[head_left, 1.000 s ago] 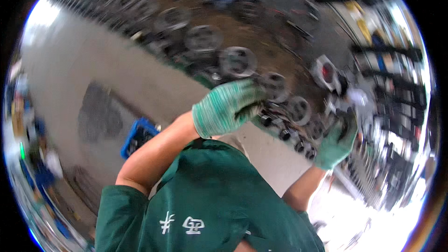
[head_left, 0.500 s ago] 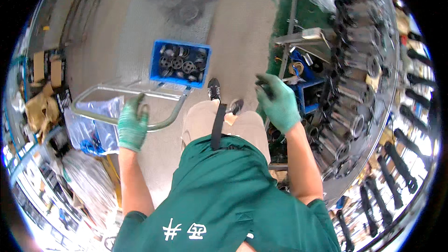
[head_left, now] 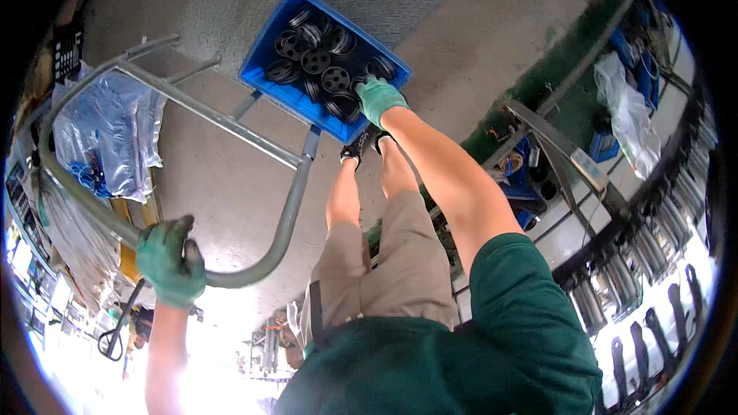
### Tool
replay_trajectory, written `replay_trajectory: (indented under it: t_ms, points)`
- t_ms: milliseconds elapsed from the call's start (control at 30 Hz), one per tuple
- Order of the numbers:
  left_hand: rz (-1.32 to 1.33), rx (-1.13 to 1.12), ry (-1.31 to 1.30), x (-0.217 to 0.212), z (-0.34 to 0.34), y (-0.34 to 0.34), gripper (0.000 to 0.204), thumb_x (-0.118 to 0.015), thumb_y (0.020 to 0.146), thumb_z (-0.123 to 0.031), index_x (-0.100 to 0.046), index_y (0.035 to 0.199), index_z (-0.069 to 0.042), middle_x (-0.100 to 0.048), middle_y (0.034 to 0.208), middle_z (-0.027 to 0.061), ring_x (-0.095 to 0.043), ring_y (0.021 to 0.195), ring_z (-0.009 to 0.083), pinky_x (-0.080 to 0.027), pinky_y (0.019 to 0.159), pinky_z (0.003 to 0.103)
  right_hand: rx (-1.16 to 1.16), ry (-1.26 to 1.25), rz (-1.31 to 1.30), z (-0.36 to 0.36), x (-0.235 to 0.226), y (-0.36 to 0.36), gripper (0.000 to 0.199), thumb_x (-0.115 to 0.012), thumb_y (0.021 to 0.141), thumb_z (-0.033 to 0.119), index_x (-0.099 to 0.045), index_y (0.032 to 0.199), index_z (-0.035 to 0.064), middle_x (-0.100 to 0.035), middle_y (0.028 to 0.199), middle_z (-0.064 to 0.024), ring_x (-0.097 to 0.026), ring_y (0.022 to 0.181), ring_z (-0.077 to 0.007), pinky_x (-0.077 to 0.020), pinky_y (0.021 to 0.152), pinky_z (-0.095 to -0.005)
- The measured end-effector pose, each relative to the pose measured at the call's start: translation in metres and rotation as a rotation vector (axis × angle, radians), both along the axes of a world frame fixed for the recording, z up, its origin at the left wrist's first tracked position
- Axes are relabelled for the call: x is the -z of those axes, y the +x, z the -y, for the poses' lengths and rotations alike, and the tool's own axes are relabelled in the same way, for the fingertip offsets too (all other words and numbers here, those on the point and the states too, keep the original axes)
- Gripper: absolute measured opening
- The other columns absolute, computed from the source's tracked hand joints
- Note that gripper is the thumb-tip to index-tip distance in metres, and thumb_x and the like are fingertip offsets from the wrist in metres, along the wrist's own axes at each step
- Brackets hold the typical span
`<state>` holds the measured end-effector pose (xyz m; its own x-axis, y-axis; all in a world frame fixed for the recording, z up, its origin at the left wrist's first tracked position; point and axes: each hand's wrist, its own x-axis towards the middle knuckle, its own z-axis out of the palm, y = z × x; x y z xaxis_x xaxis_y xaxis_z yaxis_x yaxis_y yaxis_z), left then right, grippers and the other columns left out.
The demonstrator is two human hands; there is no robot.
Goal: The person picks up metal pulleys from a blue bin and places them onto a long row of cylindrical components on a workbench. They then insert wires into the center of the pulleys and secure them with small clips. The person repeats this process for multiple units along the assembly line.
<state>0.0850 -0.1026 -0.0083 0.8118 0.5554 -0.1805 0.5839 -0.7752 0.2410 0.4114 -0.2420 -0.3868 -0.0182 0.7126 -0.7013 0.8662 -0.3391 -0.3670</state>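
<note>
A blue crate (head_left: 265, 46) sits on a cart and holds several black wheel-like round parts (head_left: 315, 61). My right hand (head_left: 381, 101), in a green glove, lies over the crate's right-hand rim. Its fingers bend down inside, close beside the round parts; the fingertips are partly hidden. At lower left my gloved left hand (head_left: 171, 263) is curled around the cart's bent metal tube handle (head_left: 288, 215), covering a short stretch of it.
A clear plastic bag (head_left: 115, 134) with blue strings lies beyond the handle on the left. At right stand a metal frame (head_left: 550, 146), a crumpled plastic bag (head_left: 623, 115) and a rack of metal parts (head_left: 615, 284). My feet (head_left: 357, 146) are right by the crate.
I have bent forward, bringing the crate closer in view. My right hand has reached from free air to the crate rim, and my left hand has come onto the cart handle.
</note>
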Motion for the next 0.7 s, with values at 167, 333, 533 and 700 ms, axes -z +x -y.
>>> replay_trajectory:
  t_ms: [167,333,533,700]
  points:
    - [-0.160,0.040,-0.017,0.007,-0.006,-0.003,0.025,-0.053,0.081,-0.012,-0.068,0.098,-0.003,-0.060,0.080,0.0104,-0.062,0.078,0.0309,-0.049,0.078,0.048,-0.129,0.141,0.198,-0.016,0.072,-0.027,0.029,-0.057,0.094,0.018,-0.074,0.116,0.0113,-0.063,0.133,-0.0093,-0.058,0.125,-0.0327,-0.0476,0.101,-0.0505]
    - [-0.225,0.027,-0.096,0.005,-0.007,-0.009,0.034,-0.041,0.105,-0.030,-0.063,0.099,-0.005,-0.061,0.085,0.0133,-0.061,0.076,0.0323,-0.050,0.079,0.052,-0.223,0.158,0.312,-0.004,0.132,-0.053,0.028,-0.057,0.092,0.022,-0.077,0.111,0.0167,-0.062,0.131,-0.0093,-0.054,0.126,-0.0324,-0.0426,0.104,-0.0578]
    - [-0.158,0.022,-0.063,0.009,-0.004,-0.012,0.035,-0.038,0.103,-0.027,-0.064,0.097,-0.004,-0.063,0.079,0.0112,-0.060,0.070,0.0288,-0.050,0.079,0.051,-0.224,-0.004,0.258,-0.032,0.118,-0.053,0.031,-0.059,0.090,0.017,-0.075,0.116,0.0116,-0.064,0.131,-0.0086,-0.060,0.119,-0.0320,-0.0483,0.098,-0.0567]
    - [-0.173,0.025,-0.039,0.010,-0.006,-0.007,0.022,-0.050,0.084,-0.024,-0.065,0.090,-0.009,-0.057,0.079,0.0065,-0.057,0.073,0.0283,-0.046,0.077,0.046,0.154,0.071,0.127,-0.040,0.126,-0.030,0.028,-0.058,0.092,0.015,-0.073,0.112,0.0033,-0.066,0.122,-0.0167,-0.064,0.112,-0.0344,-0.0539,0.094,-0.0407]
